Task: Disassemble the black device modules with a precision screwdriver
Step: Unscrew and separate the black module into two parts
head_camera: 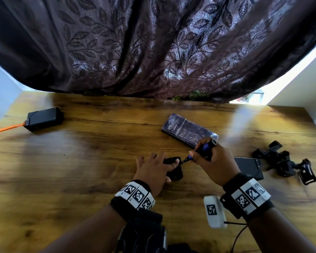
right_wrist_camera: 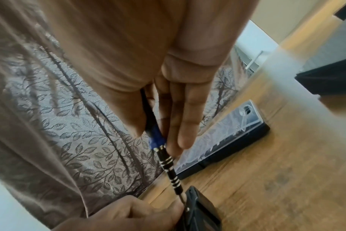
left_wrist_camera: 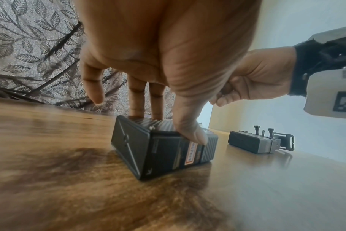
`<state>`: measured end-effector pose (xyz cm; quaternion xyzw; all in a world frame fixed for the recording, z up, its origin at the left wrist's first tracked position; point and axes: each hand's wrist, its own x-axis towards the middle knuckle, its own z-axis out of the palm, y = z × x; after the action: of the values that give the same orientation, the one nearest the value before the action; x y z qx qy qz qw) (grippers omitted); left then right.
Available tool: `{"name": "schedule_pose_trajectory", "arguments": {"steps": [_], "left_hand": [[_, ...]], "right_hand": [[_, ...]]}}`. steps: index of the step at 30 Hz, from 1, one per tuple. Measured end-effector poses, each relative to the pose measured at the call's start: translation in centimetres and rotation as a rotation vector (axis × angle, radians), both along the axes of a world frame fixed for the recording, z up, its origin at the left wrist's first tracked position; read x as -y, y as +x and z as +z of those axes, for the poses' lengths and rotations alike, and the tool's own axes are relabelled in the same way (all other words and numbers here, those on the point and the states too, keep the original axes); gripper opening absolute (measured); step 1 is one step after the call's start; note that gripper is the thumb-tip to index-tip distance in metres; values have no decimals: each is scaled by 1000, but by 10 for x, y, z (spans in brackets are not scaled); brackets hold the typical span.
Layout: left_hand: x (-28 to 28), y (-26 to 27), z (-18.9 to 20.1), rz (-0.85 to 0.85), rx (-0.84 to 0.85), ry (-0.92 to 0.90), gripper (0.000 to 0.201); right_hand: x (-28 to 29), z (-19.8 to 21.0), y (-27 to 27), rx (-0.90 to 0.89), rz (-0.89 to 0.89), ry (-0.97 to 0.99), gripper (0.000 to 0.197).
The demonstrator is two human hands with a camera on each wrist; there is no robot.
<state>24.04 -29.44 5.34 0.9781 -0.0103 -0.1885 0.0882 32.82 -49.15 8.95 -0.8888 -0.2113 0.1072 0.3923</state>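
Near the middle of the head view, the left hand (head_camera: pixel 153 170) holds a small black module (head_camera: pixel 174 172) down on the wooden surface (head_camera: pixel 80 161). Its fingers (left_wrist_camera: pixel 136 96) are mostly straight and press on the ribbed top of the module, while the thumb rests against the near side by a red and white label (left_wrist_camera: pixel 191 154); the little finger hangs free above the wood. The right hand (head_camera: pixel 213 161), just right of it, has its fingers curled tightly around a black and blue screwdriver (head_camera: pixel 202 149). The shaft (right_wrist_camera: pixel 171 170) slants down and left, and its tip meets the upper end of the module.

Behind the right hand lies a flat case of bits with a clear lid (head_camera: pixel 188 130). At the right edge of the head view sits another flat black module (head_camera: pixel 248 167), partly hidden by the right wrist, and beside it a cluster of black clamps and mounts (head_camera: pixel 285 165). At the far left, well apart, a third black module (head_camera: pixel 44 118) lies with an orange strip (head_camera: pixel 7 128) sticking out of its end. A dark leaf-patterned curtain (head_camera: pixel 153 42) hangs across the top of the frame.
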Motion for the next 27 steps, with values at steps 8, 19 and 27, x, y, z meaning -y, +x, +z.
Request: {"name": "schedule_pose_trajectory", "arguments": {"steps": [8,19,27], "left_hand": [[-1,-1,-4,1,47,-21,68],[-1,-2,-8,31,101,-56,65],[-1,-2,-12,46,102,-59,66]], "right_hand": [[-22,26,4,167,271,-204,50],[-39,52,12,298,519,-391,11],[-51,58,26,461,607,-784,18]]}}
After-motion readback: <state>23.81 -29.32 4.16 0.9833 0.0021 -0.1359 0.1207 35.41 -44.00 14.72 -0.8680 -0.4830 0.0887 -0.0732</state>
